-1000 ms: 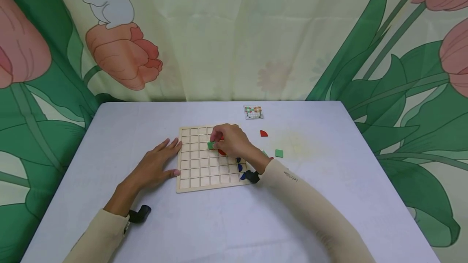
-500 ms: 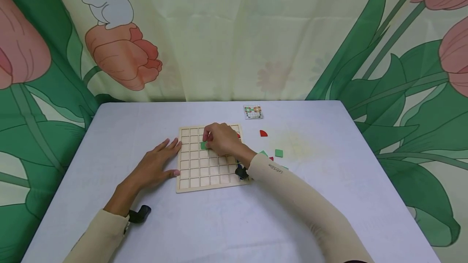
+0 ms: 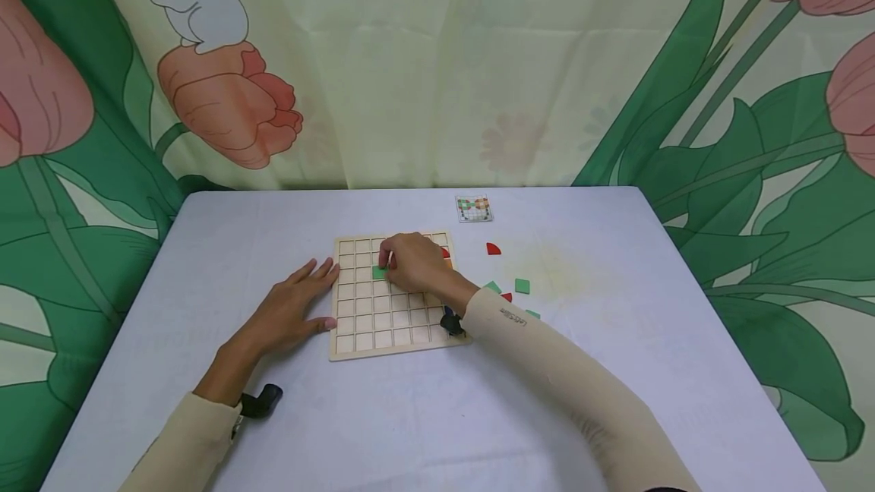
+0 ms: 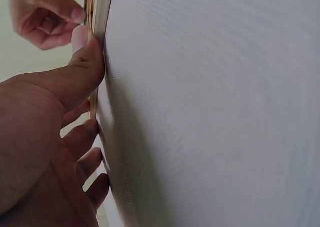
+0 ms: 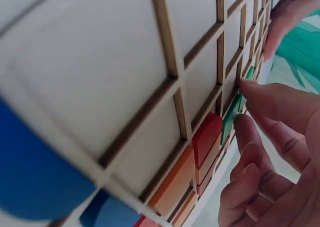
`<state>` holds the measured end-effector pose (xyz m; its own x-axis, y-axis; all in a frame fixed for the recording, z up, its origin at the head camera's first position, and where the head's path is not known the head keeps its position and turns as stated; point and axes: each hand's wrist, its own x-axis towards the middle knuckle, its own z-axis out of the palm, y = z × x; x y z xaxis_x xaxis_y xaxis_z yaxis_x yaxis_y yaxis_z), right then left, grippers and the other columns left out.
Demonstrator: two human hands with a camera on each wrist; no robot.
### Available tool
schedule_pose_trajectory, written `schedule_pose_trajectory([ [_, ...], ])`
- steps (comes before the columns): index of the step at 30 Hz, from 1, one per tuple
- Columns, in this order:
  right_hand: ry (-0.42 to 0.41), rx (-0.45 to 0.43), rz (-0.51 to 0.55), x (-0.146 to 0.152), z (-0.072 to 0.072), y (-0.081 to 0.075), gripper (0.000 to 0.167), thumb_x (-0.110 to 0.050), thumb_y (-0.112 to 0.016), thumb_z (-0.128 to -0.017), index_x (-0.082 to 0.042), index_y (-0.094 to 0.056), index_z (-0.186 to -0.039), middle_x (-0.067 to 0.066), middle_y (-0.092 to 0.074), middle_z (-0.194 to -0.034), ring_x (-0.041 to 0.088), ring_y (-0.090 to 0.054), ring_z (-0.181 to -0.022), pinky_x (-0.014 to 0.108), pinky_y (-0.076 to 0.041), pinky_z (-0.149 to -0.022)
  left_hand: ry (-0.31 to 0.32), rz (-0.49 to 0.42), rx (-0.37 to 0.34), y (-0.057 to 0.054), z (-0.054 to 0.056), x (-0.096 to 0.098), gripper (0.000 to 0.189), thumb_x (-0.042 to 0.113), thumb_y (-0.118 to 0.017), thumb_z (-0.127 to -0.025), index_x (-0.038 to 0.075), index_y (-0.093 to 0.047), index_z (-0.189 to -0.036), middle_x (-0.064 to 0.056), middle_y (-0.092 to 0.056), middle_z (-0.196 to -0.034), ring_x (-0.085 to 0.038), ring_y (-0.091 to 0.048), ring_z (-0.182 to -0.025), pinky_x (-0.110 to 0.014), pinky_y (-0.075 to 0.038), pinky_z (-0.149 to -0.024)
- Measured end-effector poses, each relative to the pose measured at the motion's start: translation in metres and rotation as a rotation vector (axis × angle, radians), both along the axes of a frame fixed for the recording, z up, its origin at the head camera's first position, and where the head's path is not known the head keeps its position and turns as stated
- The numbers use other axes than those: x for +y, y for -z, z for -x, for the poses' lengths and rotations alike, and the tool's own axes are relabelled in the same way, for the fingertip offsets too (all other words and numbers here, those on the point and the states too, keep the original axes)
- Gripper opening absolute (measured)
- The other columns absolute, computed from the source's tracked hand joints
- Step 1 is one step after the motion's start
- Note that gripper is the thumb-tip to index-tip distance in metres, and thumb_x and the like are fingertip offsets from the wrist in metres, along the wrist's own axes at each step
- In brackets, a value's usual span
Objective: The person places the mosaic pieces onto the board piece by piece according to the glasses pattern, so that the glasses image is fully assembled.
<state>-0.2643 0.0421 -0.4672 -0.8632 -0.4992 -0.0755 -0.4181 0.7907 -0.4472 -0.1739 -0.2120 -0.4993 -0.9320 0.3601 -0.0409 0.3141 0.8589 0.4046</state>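
Observation:
A wooden grid board lies on the white table. My left hand rests spread at its left edge, with thumb and fingertips touching the frame, as the left wrist view also shows. Over the upper middle of the grid, my right hand pinches a green square tile at one of the cells. In the right wrist view, the right thumb and fingers are at the green tiles. Nearer the camera, a red piece and an orange piece sit in cells. The right hand hides part of the board.
A small pattern card lies behind the board. To the right are a red quarter-round piece, a green square, other green pieces and a red piece. A patterned curtain hangs behind the table.
My right hand has moved a little to the left across the grid with the green tile, then stayed nearly still over the last half second. The left hand has kept its place.

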Motion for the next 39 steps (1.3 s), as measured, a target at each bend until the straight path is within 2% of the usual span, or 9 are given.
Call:
schedule_pose_trajectory([
  [8,0.022,-0.064,0.075,0.023,-0.008,-0.003,0.014,-0.018,-0.084,-0.090,-0.023,-0.077,-0.101,-0.009,-0.069,-0.083,0.013,-0.064,-0.082,0.031,-0.051,-0.070,0.002,0.009,0.010,0.001,0.000,0.001,0.096,0.031,-0.086,-0.089,0.008,-0.034,-0.166,-0.016,-0.029,-0.175,-0.048,-0.021,-0.162,-0.076,-0.029,-0.120],
  [13,0.010,-0.101,0.118,0.041,-0.020,-0.009,0.016,-0.021,-0.085,-0.091,-0.018,-0.078,-0.105,-0.009,-0.072,-0.085,0.013,-0.065,-0.085,0.033,-0.051,-0.074,0.003,0.008,0.015,0.001,0.000,0.000,0.095,0.031,-0.086,-0.089,0.008,-0.035,-0.166,-0.016,-0.030,-0.174,-0.047,-0.022,-0.162,-0.077,-0.030,-0.119],
  [17,0.031,-0.117,0.140,0.057,-0.030,-0.013,0.018,-0.022,-0.086,-0.091,-0.018,-0.076,-0.106,-0.009,-0.072,-0.089,0.014,-0.065,-0.086,0.033,-0.050,-0.075,0.007,0.008,0.018,0.002,0.000,-0.001,0.095,0.031,-0.086,-0.089,0.008,-0.035,-0.166,-0.016,-0.030,-0.174,-0.048,-0.022,-0.162,-0.077,-0.031,-0.119],
  [22,0.097,-0.112,0.149,0.080,-0.037,-0.015,0.018,-0.021,-0.086,-0.091,-0.019,-0.076,-0.106,-0.007,-0.072,-0.089,0.015,-0.063,-0.084,0.032,-0.049,-0.072,0.006,0.008,0.019,0.002,0.001,-0.001,0.096,0.032,-0.086,-0.089,0.007,-0.035,-0.166,-0.016,-0.030,-0.174,-0.048,-0.022,-0.162,-0.076,-0.030,-0.120],
  [28,0.197,-0.119,0.137,0.110,-0.038,-0.016,0.021,-0.022,-0.085,-0.091,-0.018,-0.077,-0.110,-0.003,-0.073,-0.093,0.020,-0.060,-0.075,0.031,-0.049,-0.067,-0.001,0.009,0.018,0.001,-0.001,0.000,0.096,0.032,-0.087,-0.088,0.007,-0.035,-0.166,-0.016,-0.030,-0.174,-0.047,-0.022,-0.162,-0.075,-0.030,-0.121],
  [35,0.285,-0.143,0.110,0.141,-0.035,-0.011,0.024,-0.019,-0.086,-0.091,-0.018,-0.076,-0.114,0.002,-0.073,-0.099,0.021,-0.060,-0.080,0.028,-0.054,-0.062,-0.002,0.012,0.012,0.001,0.000,0.000,0.096,0.033,-0.086,-0.089,0.007,-0.034,-0.166,-0.015,-0.029,-0.175,-0.047,-0.021,-0.162,-0.075,-0.029,-0.121],
  [39,0.323,-0.173,0.101,0.155,-0.039,-0.009,0.026,-0.018,-0.086,-0.090,-0.016,-0.076,-0.113,0.004,-0.073,-0.099,0.022,-0.061,-0.079,0.028,-0.055,-0.060,0.008,0.002,0.014,0.002,0.000,-0.002,0.095,0.032,-0.085,-0.090,0.007,-0.034,-0.166,-0.016,-0.029,-0.175,-0.048,-0.022,-0.162,-0.075,-0.029,-0.121],
])
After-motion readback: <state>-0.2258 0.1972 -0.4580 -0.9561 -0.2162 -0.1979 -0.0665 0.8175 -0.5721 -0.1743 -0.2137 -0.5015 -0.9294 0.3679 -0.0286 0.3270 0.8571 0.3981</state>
